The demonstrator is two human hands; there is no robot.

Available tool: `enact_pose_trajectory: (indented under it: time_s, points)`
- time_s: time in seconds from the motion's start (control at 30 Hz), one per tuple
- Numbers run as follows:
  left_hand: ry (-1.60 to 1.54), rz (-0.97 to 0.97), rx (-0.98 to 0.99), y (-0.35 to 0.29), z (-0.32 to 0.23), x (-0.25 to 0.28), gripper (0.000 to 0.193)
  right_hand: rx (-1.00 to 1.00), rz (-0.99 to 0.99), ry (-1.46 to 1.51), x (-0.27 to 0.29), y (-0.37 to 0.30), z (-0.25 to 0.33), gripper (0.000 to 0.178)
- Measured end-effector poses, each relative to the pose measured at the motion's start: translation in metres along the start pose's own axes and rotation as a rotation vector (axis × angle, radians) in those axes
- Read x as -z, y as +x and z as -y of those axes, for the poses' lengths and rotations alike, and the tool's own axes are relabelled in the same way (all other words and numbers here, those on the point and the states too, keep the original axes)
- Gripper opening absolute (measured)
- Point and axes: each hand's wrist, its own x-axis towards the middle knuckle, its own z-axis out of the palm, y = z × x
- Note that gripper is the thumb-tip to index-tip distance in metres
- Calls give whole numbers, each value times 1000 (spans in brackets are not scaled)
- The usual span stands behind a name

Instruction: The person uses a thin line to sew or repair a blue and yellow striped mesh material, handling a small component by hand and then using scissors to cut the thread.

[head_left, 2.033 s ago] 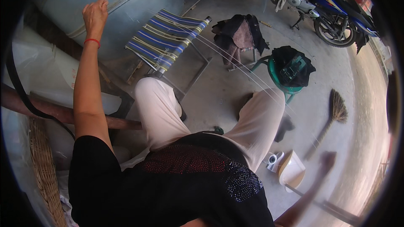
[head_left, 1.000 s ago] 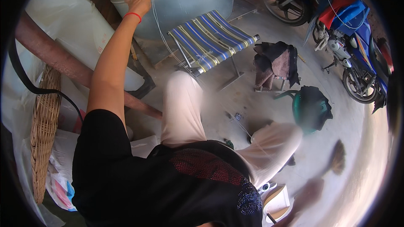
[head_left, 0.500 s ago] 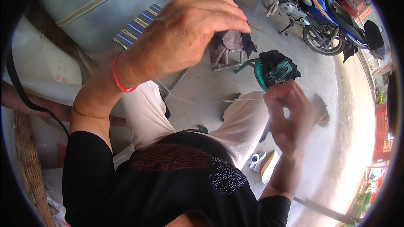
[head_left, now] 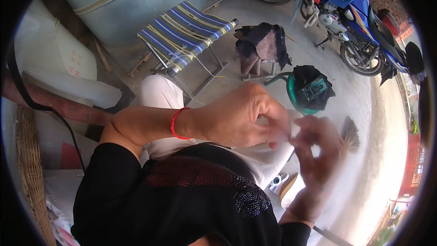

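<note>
My left hand (head_left: 248, 116), with a red cord at its wrist, is closed in a pinch in front of my lap. Just to its right, almost touching fingertips, my right hand (head_left: 318, 148) is closed too, thumb and forefinger forming a ring; motion blurs it. Whatever is pinched between the fingertips is too small and smeared to make out. Pale threads (head_left: 182, 56) lie over the near edge of a striped folding stool (head_left: 189, 29), and a strand trails down beside my knee.
A green plastic stool (head_left: 295, 94) carries black cloth and a phone (head_left: 314, 88). Behind it, brown and black cloth (head_left: 264, 45) covers another seat. A blue motorcycle (head_left: 359, 23) stands at the far right, a large grey tank (head_left: 136, 7) at the far left. Shoes (head_left: 291, 190) lie right of my leg.
My left hand has come down and right from a raised, spread pose, closing beside my right hand. The right hand stays pinched, slightly lower; thin strands earlier stretched to it. The striped stool is now uncovered.
</note>
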Motion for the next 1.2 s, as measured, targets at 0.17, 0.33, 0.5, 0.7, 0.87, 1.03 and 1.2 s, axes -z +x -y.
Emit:
enact_pose_trajectory:
  time_s: [0.17, 0.33, 0.5, 0.7, 0.87, 1.03, 1.2]
  points:
    - [-501, 337, -204, -31, -16, 2, 7, 299, 541, 393, 31, -3, 8, 9]
    - [-653, 77, -632, -33, -25, -21, 14, 595, 101, 1021, 0, -20, 7, 5]
    - [-709, -179, -656, -34, -33, -40, 17, 388, 305, 1024, 19, -15, 14, 3]
    - [-679, -107, -547, -29, -42, -36, 17, 516, -191, 1021, 2, -15, 16, 9]
    - [-671, -60, -521, -26, -40, -35, 17, 465, 148, 1016, 13, -29, 10, 12]
    - [-693, -131, -503, -26, -38, -41, 17, 489, 133, 1080, 7, -19, 5, 16]
    - [-668, -34, -546, -23, -35, -36, 16, 487, 158, 1072, 12, -22, 3, 17]
